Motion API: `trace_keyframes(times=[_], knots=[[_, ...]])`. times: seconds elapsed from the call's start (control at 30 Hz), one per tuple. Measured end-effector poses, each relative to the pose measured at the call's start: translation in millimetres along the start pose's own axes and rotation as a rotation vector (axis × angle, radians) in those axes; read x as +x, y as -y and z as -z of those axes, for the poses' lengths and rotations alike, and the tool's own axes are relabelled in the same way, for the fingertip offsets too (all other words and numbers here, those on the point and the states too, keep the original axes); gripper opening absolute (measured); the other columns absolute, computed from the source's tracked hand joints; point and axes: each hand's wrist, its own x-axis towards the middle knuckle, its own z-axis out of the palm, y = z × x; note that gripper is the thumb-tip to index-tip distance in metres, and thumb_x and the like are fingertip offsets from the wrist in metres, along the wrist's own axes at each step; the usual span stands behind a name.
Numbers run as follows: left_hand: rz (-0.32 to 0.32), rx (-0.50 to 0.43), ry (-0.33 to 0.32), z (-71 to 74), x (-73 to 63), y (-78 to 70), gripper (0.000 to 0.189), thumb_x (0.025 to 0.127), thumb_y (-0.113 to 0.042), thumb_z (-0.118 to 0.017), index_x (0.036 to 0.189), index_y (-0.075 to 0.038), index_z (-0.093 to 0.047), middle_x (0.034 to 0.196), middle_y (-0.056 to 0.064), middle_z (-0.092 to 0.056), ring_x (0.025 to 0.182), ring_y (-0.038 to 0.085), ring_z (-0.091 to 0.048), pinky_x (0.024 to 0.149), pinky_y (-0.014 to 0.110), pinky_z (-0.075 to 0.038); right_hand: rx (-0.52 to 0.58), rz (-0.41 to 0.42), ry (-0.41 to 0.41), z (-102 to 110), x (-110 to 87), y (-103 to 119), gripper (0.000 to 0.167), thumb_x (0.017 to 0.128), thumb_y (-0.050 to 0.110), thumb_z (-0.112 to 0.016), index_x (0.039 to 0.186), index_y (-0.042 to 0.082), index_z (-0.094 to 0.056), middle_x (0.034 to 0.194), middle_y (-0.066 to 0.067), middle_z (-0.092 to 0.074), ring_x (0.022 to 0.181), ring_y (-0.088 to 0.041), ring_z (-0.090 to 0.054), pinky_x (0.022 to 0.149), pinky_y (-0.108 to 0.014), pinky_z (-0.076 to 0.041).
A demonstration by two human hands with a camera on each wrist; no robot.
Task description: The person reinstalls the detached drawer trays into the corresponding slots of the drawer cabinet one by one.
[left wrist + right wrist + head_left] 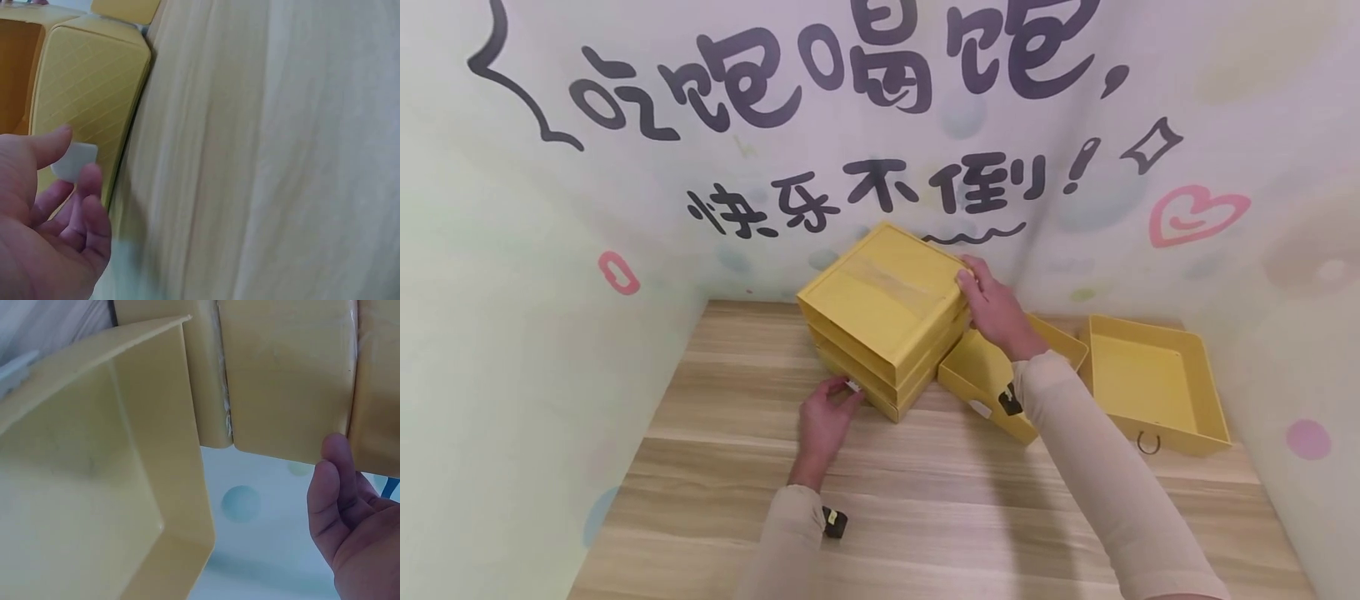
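Observation:
A yellow drawer cabinet (pixel 887 292) of stacked tiers stands at the back of the wooden table, turned at an angle, with strips of clear tape on top. Its upper two tiers gape at the front, while a drawer front with a diamond pattern (pixel 94 75) closes the lowest. My left hand (pixel 827 421) has thumb and fingertips around the small white drawer handle (pixel 75 161) on that front. At the cabinet's rear right corner, my right hand (pixel 996 308) grips the edge, thumb on top and fingers along the side (pixel 287 375).
Right of the cabinet, a loose yellow drawer (pixel 958 379) with a white handle sits close by. Farther right is another yellow drawer (pixel 1142 379), a dark ring-shaped pull on its front. A printed wall covering (pixel 760 275) rises right behind the table.

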Motion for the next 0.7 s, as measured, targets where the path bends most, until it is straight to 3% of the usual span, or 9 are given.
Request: trace_keyframes(times=[0.27,0.6,0.7], knots=[[0.042,-0.058,0.099,10.6,1.0,4.4,0.053,0.084,-0.036,-0.082,0.130,-0.015,-0.064,0.130,0.008,-0.070,0.104,0.024,-0.073,0.086,0.040,-0.060,0.011,-0.008,-0.022,-2.8,0.4,3.0,0.059,0.103,0.065,-0.030,0.155,0.036,-0.031,0.134,-0.023,-0.059,0.081,-0.038,-0.065,0.068,-0.034,-0.054],[0.020,0.020,0.085,31.0,2.7,5.1,0.058,0.090,-0.047,-0.074,0.135,-0.013,-0.061,0.129,0.008,-0.071,0.108,0.026,-0.072,0.093,0.046,-0.057,0.034,-0.032,-0.094,-8.9,-3.0,0.8,0.059,0.101,0.069,-0.030,0.141,0.029,-0.044,0.096,-0.019,-0.063,0.073,-0.031,-0.063,0.065,-0.035,-0.053],[0.009,0.025,0.042,39.9,5.8,4.3,0.052,0.094,-0.048,-0.068,0.133,-0.013,-0.063,0.126,0.006,-0.071,0.098,0.024,-0.071,0.084,0.042,-0.057,0.015,-0.036,-0.096,-8.8,-3.2,-0.5,0.061,0.101,0.070,-0.029,0.136,0.024,-0.047,0.092,-0.019,-0.062,0.072,-0.034,-0.065,0.065,-0.035,-0.053]])
